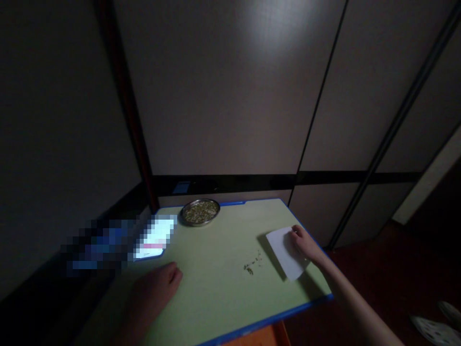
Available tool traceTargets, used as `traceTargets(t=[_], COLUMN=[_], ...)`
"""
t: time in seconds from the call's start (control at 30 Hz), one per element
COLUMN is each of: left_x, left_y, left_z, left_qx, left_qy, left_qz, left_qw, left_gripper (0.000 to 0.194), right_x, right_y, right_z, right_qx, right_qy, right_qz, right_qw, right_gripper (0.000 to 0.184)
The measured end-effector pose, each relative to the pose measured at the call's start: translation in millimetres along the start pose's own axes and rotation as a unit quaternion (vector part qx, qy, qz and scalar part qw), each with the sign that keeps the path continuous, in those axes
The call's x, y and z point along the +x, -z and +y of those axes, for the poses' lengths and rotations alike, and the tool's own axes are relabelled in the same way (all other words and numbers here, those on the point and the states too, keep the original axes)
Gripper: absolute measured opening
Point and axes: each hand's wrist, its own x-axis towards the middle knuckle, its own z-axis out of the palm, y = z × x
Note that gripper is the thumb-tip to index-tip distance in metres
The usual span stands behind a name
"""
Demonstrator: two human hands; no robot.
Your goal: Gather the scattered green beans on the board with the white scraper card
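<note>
My right hand lies on a white sheet of paper near the right edge of a pale green table, fingers flat and pressing the sheet. A small scatter of green bits lies just left of the paper. My left hand rests on the table at the near left, fingers loosely curled downward, holding nothing that I can see. A round metal plate filled with greenish grains sits at the table's far edge.
A lit phone screen lies at the table's left side, next to a blurred-out area. The table has a blue rim. Grey wall panels stand behind. Dark reddish floor lies to the right.
</note>
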Motion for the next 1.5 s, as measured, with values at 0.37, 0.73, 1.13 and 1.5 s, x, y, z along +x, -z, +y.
traceTargets(t=[0.37,0.73,1.13,1.5], left_x=[0.8,-1.1,-6.9,-3.3], left_y=[-9.6,-4.4,0.0,3.8], left_z=[-5.1,-0.7,2.7,0.8], left_qx=[-0.018,-0.014,-0.004,-0.058], left_qy=[0.013,0.006,-0.001,0.029], left_qz=[0.002,0.023,0.056,0.056], left_qw=[1.000,1.000,0.998,0.996], left_gripper=[0.029,0.028,0.027,0.024], right_x=[4.2,-5.7,-15.8,-8.3], right_y=[-32.0,-62.8,-81.3,-43.6], right_z=[-0.4,-30.6,-81.7,-76.1], right_qx=[-0.064,-0.143,-0.124,0.117], right_qy=[0.008,0.071,0.109,0.125], right_qz=[-0.027,-0.042,-0.082,-0.070], right_qw=[0.998,0.986,0.983,0.983], right_gripper=[0.020,0.018,0.021,0.012])
